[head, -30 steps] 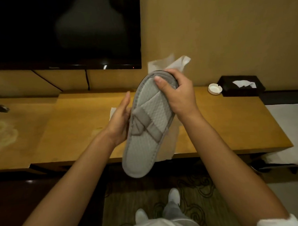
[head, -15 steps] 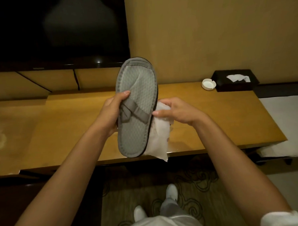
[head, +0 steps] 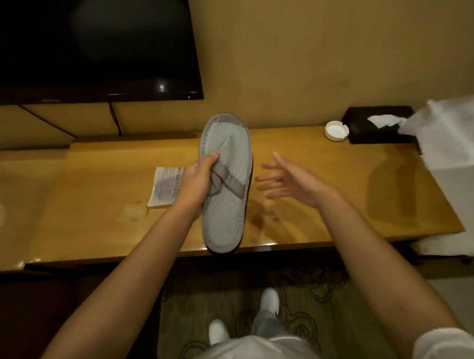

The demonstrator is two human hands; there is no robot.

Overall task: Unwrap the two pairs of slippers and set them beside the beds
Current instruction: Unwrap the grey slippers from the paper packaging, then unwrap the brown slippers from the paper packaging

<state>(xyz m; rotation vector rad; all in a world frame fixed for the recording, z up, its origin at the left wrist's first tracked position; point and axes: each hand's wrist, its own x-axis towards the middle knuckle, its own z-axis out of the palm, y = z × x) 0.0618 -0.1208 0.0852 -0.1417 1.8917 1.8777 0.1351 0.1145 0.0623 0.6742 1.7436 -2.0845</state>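
Note:
My left hand (head: 196, 183) grips a pair of grey slippers (head: 226, 185) by the crossed strap, holding them upright over the wooden desk (head: 326, 202), toes pointing at the wall. A dark sole edge shows along their right side. My right hand (head: 287, 181) hovers open just right of the slippers, fingers spread, holding nothing. A white wrapper (head: 451, 134) is blurred in the air at the far right. A second wrapped slipper pack (head: 164, 188) lies flat on the desk, partly behind my left wrist.
A black television (head: 89, 50) hangs on the wall at left. A white ashtray (head: 336, 130) and a black tissue box (head: 377, 125) stand at the desk's back right. A white-covered surface (head: 465, 210) adjoins the desk on the right. Patterned carpet lies under my feet.
My right hand pulled the white wrapper off the slippers and let it go; the wrapper now flies at the far right. The slippers stay in my left hand.

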